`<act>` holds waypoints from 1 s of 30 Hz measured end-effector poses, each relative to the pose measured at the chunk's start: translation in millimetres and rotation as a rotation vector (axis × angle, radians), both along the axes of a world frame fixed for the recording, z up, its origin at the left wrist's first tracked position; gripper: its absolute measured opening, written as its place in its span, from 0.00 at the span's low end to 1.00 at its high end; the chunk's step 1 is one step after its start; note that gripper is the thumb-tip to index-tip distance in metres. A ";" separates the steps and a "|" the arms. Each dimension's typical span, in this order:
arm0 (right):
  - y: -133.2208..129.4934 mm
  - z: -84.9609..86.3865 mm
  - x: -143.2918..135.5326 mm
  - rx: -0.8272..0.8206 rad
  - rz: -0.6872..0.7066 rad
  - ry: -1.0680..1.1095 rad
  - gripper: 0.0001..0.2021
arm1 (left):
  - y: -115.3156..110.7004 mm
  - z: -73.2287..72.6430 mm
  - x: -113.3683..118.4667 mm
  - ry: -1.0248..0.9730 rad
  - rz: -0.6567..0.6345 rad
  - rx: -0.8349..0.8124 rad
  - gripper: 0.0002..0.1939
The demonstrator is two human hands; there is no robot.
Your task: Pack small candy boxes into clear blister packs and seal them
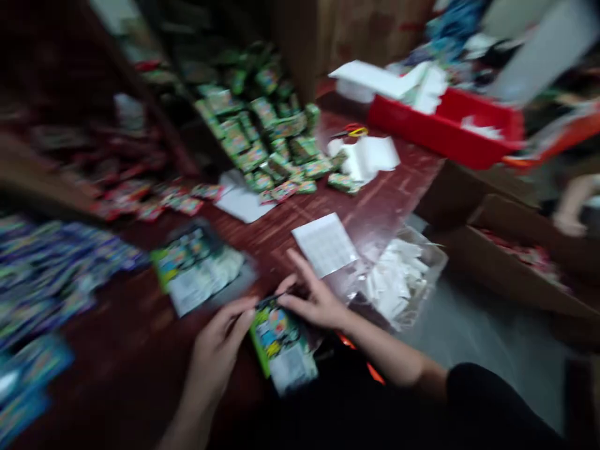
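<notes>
A colourful packet [277,340] with a green edge and a clear or whitish lower part lies at the table's front edge, close to my body. My left hand [213,344] pinches its upper left corner between thumb and fingers. At the packet's top edge is my right hand [316,300], thumb laid on it, lower fingers curled and index finger stretched out. A similar packet [199,269] rests flat to the left. Beyond my right hand is a white sheet of labels [325,244]. Motion blurs the finer print.
Green small packs [262,134] are heaped at the back, red packs [135,194] and purple packs [51,269] at left. A clear tub [403,275] of white slips and a red bin [450,128] stand right. Yellow-handled scissors [356,130] lie behind. Another person's hand [574,203] shows far right.
</notes>
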State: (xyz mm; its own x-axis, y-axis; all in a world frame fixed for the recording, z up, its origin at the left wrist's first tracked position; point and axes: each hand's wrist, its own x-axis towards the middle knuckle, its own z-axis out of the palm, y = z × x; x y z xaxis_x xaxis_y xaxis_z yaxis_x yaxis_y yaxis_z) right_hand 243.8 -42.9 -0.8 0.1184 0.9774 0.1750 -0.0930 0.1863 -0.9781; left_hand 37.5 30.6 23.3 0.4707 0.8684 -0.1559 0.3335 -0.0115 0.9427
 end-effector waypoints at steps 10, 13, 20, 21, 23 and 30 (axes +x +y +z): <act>14.8 16.0 -6.1 -0.252 -0.121 0.059 0.50 | 13.7 14.4 14.2 -0.092 0.098 -0.241 0.10; 12.6 17.1 1.9 -0.292 -0.082 0.051 0.51 | 16.3 12.6 12.5 -0.101 0.012 -0.246 0.10; -6.2 29.5 34.0 -0.286 0.051 -0.083 0.32 | 10.6 -1.9 11.1 -0.240 -0.133 -0.219 0.10; -3.9 35.6 39.7 -0.257 0.051 -0.154 0.26 | 9.9 -4.0 11.9 -0.241 -0.128 -0.201 0.09; 5.1 50.3 49.0 -0.202 0.097 -0.303 0.14 | 8.9 -6.8 13.6 -0.227 -0.119 -0.180 0.08; 38.3 72.0 40.5 -0.246 0.520 -0.586 0.06 | 6.4 -2.2 17.3 -0.221 -0.129 -0.184 0.07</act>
